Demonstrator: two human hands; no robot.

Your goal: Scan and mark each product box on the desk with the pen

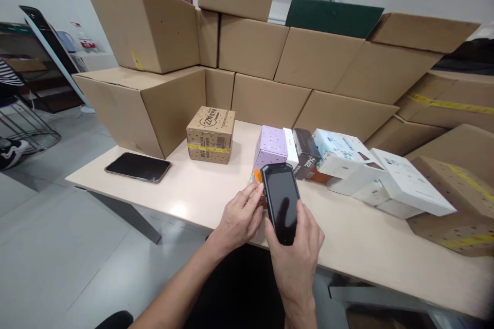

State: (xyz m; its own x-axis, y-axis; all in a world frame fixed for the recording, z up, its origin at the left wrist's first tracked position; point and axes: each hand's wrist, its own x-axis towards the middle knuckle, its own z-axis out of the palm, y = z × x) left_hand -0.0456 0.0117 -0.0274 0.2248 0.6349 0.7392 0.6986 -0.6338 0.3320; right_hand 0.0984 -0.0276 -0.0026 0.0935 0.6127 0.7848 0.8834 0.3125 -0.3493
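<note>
While my right hand [296, 247] clasps the black handheld device [282, 196] by its lower sides, screen facing me, over the near part of the surface [347, 226], my left hand [240, 214] is half curled, fingertips at the device's left edge; I cannot tell whether it grips anything. Orange item [258, 177] partly hidden just behind. Farther: purple box [271, 145]. Left: spotted carton [210, 136], then a dark phone [138, 166].

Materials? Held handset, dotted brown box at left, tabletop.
Handset: glossy front, glass or plastic, by its reflection; dull black rim, perhaps rubber or plastic.
Dotted box: matte cardboard, by its brown printed faces.
Tabletop: probably laminate, satin, by its soft glare.
</note>
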